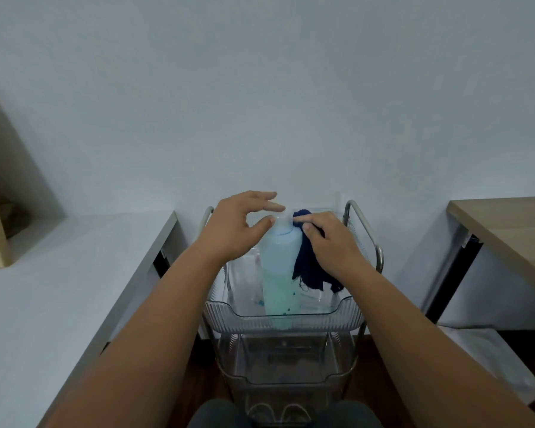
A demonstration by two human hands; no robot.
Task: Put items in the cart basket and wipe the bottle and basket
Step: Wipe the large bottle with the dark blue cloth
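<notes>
I see the cart (365, 239) at 6 o'clock against the wall, w/ a clear basket (286, 319) on its top tier. Bottle (281, 267) stands upright in the basket, centre. Left hand (238, 227) is at the cap from 9 o'clock, fingers spread, thumb touching the neck. Right hand (331, 239) at 3 o'clock pinches a dark cloth (309, 270) against the bottle's side.

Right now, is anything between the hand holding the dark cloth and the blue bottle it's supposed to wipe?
Nothing visible. The right hand presses the dark blue cloth straight against the side of the bottle, which stands upright in the clear basket. The left hand sits at the bottle's cap, on the other side.
</notes>
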